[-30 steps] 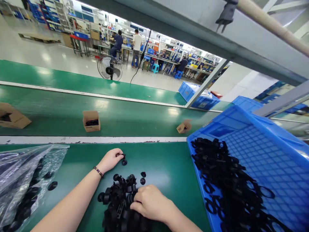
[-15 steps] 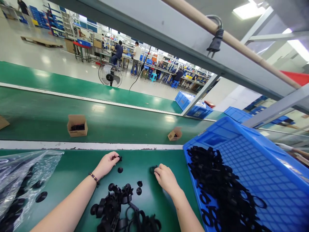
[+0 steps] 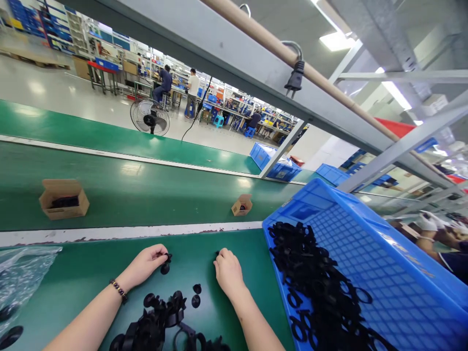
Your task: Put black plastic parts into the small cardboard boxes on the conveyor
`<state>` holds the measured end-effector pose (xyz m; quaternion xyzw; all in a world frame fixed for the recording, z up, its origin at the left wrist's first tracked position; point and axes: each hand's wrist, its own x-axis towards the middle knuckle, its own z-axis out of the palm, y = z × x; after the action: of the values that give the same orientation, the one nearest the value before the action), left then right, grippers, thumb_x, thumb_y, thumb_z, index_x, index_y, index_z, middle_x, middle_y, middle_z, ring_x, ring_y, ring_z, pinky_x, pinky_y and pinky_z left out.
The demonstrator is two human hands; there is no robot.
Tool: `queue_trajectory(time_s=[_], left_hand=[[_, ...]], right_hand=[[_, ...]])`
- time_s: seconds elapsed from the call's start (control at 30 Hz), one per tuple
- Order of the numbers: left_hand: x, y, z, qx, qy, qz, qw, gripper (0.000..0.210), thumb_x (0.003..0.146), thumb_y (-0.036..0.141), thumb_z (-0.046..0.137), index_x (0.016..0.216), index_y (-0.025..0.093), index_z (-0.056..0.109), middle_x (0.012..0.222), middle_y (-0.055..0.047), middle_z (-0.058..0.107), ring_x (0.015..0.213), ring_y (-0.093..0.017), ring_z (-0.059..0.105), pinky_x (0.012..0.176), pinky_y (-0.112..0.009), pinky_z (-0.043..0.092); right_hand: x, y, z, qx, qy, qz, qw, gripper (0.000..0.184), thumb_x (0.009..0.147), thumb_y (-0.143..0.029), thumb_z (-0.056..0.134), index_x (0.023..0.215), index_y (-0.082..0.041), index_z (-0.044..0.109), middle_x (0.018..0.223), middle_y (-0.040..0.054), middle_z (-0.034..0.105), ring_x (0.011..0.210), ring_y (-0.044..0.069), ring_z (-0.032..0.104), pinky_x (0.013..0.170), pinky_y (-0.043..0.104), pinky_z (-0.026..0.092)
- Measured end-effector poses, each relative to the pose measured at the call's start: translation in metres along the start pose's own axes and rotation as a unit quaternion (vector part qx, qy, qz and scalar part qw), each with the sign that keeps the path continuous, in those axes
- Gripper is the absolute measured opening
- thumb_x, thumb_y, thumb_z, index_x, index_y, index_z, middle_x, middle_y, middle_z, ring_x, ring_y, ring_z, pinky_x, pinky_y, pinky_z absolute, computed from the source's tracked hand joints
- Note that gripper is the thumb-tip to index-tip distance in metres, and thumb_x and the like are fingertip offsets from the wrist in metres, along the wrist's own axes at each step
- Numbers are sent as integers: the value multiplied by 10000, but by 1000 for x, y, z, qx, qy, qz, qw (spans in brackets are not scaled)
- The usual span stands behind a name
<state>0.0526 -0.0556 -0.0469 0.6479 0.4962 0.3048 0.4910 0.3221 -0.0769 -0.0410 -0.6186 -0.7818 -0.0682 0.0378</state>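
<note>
My left hand, with a beaded bracelet on its wrist, pinches a small black suction cup just above the green tabletop. Below those fingertips lies another black suction cup. My right hand is closed, fingers curled down, on a black part that it mostly hides. Between the hands and nearer me are two loose suction cups. A heap of black plastic parts, with rings and cups mixed in, lies between my forearms.
At the right stands a tilted blue crate holding many black ring parts. A clear plastic bag lies at the left. Two small open cardboard boxes sit on the green belt beyond. A metal beam crosses above.
My view has turned to the right, so the boxes and crate appear farther left. The dark part at my right hand, seen clearly before, is now mostly covered by the fingers. My left hand keeps its pinch.
</note>
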Motion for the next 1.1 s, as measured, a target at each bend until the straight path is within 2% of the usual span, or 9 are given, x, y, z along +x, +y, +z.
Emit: queue_trajectory(time_s=[0.17,0.37,0.43,0.5,0.63,0.73,0.87,0.97,1.1], left_hand=[[2,-3,1,4,-1,-3,1000,195,744,352,421,711,175,496,652,20,518,635,-126,471,618,-220,379],[3,-5,2,9,-4,-4,1000,201,755,360,414,700,178,480,656,20,500,641,-125,463,622,-219,378],[3,-7,3,9,-6,-5,1000,204,758,363,411,695,179,471,648,23,496,631,-123,459,617,-218,375],[4,-9,3,9,-6,-6,1000,204,761,363,409,692,179,465,641,27,493,622,-120,454,611,-216,373],[5,-12,3,12,-6,-3,1000,202,767,358,404,698,178,465,642,27,488,619,-116,446,611,-216,374],[5,-11,3,14,-6,-3,1000,198,766,357,406,704,179,467,657,23,493,635,-121,453,622,-221,381],[5,-7,2,16,-9,-9,1000,203,765,363,403,706,181,470,667,17,503,649,-129,470,633,-226,386],[4,-6,2,22,-12,-11,1000,199,764,362,404,704,184,472,664,18,504,640,-128,467,628,-224,383],[4,-9,3,27,-10,-11,1000,201,760,362,407,698,185,477,655,18,506,625,-126,462,608,-219,377]], right_hand=[[11,22,-12,8,8,-36,999,177,759,-110,450,657,-179,577,838,39,546,742,149,465,625,269,328],[98,98,-28,-10,199,-2,980,262,808,-137,369,810,-159,630,1014,79,565,903,181,482,795,302,334],[128,116,-28,-31,192,-11,981,282,809,-133,354,865,-148,630,1065,88,558,924,184,487,829,310,319],[151,124,-24,-60,143,-21,988,298,807,-121,337,880,-132,626,1115,99,540,948,186,485,858,319,294],[175,120,-13,-80,59,-52,994,231,746,-94,397,778,-123,624,975,110,604,905,183,510,834,310,286],[183,109,-5,-73,28,-66,995,182,683,-84,448,765,-123,606,841,99,627,828,176,532,797,299,295],[184,96,4,-63,-1,-66,996,190,649,-95,467,795,-126,585,805,89,628,800,177,532,859,339,261],[178,84,9,-56,1,-51,997,249,652,-103,453,869,-132,571,867,98,625,901,211,498,929,433,174],[168,71,9,-46,22,-34,998,348,663,-94,416,980,-149,550,1066,107,573,1117,249,345,958,529,35]])
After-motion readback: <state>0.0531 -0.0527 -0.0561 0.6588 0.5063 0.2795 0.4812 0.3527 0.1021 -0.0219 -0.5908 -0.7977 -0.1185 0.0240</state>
